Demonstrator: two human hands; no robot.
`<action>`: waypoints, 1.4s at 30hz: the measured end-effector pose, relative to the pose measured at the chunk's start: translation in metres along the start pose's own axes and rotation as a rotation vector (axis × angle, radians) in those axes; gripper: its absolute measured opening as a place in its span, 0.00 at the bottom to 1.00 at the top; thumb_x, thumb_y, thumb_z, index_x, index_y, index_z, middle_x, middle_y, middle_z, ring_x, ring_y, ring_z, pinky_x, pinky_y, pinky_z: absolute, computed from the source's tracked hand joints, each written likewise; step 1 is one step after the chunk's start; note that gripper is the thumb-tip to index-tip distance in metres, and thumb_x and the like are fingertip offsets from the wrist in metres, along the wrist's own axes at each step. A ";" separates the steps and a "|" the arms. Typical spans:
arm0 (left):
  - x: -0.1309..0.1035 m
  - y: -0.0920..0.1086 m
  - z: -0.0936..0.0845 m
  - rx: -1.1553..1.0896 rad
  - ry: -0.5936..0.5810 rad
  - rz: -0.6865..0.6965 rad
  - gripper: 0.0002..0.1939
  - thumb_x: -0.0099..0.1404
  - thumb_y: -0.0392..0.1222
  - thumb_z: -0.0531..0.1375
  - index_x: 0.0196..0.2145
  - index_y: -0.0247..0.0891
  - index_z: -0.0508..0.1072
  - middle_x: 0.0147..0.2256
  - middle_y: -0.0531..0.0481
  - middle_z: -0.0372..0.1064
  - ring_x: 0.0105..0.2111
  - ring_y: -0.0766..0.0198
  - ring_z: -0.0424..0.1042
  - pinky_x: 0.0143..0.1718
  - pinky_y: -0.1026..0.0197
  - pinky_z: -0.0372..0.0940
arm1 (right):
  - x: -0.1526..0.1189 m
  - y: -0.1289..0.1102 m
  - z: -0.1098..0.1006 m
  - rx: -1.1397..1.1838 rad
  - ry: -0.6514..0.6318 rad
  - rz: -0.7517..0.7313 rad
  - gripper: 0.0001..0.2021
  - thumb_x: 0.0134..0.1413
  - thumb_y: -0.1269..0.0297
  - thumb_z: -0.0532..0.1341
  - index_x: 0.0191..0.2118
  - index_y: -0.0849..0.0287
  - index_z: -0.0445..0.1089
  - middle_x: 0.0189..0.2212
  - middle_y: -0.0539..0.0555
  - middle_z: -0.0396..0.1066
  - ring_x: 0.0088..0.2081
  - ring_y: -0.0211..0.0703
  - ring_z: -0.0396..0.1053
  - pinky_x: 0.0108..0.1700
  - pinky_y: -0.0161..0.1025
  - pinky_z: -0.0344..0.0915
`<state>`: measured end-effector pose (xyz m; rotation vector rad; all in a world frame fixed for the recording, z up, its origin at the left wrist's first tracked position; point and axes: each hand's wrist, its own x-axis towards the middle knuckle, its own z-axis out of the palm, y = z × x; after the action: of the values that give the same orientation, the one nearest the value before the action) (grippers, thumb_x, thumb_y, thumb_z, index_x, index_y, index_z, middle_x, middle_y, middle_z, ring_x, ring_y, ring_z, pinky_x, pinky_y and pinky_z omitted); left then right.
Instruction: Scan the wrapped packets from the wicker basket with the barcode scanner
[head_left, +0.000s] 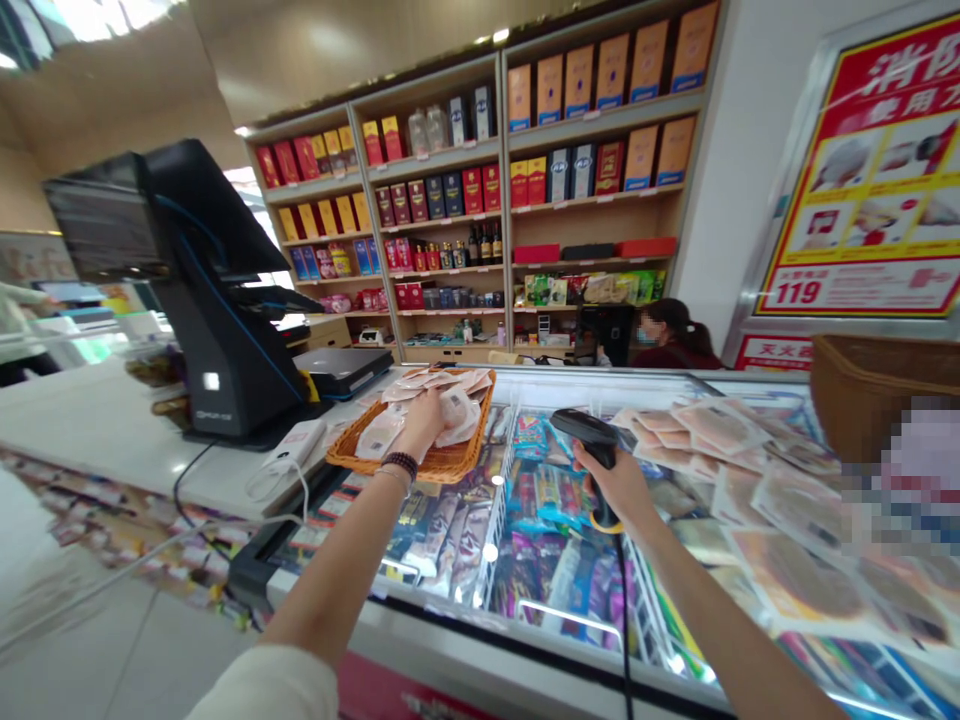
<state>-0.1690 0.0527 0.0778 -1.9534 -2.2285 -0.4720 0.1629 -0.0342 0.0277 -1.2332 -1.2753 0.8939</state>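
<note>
My left hand [424,422] reaches into an orange-brown wicker basket [459,466], its fingers closed on a flat sealed food packet [455,410] among others like it. The fingertips are partly hidden by the packets. In my right hand [621,484] is a black handheld barcode scanner [586,428], gripped by its handle and held above the glass top of a freezer. The scanner's black cable [626,620] hangs down towards me. To the right of this hand, many similar flat packets [795,500] lie spread and overlapping on the glass.
Bagged frozen goods [551,495] show through the freezer glass. A black checkout terminal [232,300] and a white counter [127,430] stand at the left. A brown basket [847,390] is at the right edge. Behind the freezer are a person [671,335] and stocked shelves [431,160].
</note>
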 end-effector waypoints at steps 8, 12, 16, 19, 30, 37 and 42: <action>-0.011 0.007 -0.030 -0.181 0.094 0.016 0.19 0.63 0.34 0.64 0.53 0.34 0.75 0.48 0.35 0.79 0.51 0.43 0.78 0.52 0.52 0.68 | -0.002 -0.003 -0.001 0.001 0.015 0.005 0.19 0.43 0.43 0.68 0.29 0.53 0.68 0.22 0.54 0.75 0.17 0.44 0.68 0.21 0.41 0.63; -0.014 0.046 -0.018 -0.570 0.095 0.132 0.16 0.60 0.35 0.65 0.47 0.33 0.78 0.47 0.36 0.80 0.51 0.45 0.77 0.54 0.49 0.69 | -0.003 -0.003 -0.007 0.049 0.004 -0.006 0.20 0.41 0.43 0.69 0.30 0.54 0.69 0.23 0.52 0.75 0.16 0.42 0.66 0.20 0.40 0.61; -0.027 0.106 0.032 -1.248 -0.122 0.144 0.18 0.57 0.40 0.68 0.47 0.38 0.77 0.42 0.42 0.80 0.40 0.52 0.78 0.42 0.52 0.75 | -0.002 -0.001 -0.022 0.088 0.045 -0.031 0.21 0.41 0.43 0.69 0.29 0.55 0.69 0.22 0.51 0.74 0.15 0.39 0.64 0.19 0.39 0.61; -0.037 0.150 0.073 -1.516 -0.217 0.046 0.22 0.54 0.45 0.71 0.46 0.38 0.76 0.40 0.44 0.80 0.36 0.56 0.79 0.36 0.57 0.75 | -0.002 -0.003 -0.034 0.130 0.098 -0.035 0.23 0.37 0.41 0.70 0.28 0.56 0.68 0.21 0.51 0.72 0.15 0.38 0.63 0.18 0.38 0.60; -0.050 0.195 0.130 -1.695 -0.146 -0.003 0.30 0.54 0.53 0.71 0.52 0.38 0.72 0.48 0.38 0.79 0.40 0.55 0.80 0.38 0.58 0.76 | -0.009 -0.014 -0.049 -0.092 0.151 -0.028 0.20 0.44 0.40 0.65 0.25 0.53 0.67 0.16 0.52 0.70 0.15 0.42 0.66 0.21 0.39 0.62; -0.049 0.195 0.139 -1.756 -0.108 0.034 0.31 0.54 0.50 0.71 0.53 0.37 0.72 0.48 0.38 0.78 0.40 0.55 0.79 0.34 0.61 0.74 | -0.012 -0.013 -0.045 -0.193 0.121 -0.007 0.17 0.48 0.45 0.64 0.26 0.54 0.67 0.17 0.52 0.73 0.15 0.41 0.66 0.20 0.38 0.62; -0.045 0.196 0.147 -1.783 -0.072 0.053 0.30 0.53 0.50 0.71 0.50 0.38 0.72 0.45 0.39 0.78 0.40 0.54 0.79 0.35 0.58 0.75 | -0.010 -0.005 -0.045 -0.227 0.133 -0.009 0.17 0.49 0.45 0.64 0.27 0.55 0.69 0.16 0.52 0.71 0.15 0.42 0.67 0.20 0.37 0.62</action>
<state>0.0456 0.0792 -0.0468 -2.2890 -1.5589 -3.0831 0.2049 -0.0525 0.0357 -1.4385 -1.2995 0.6622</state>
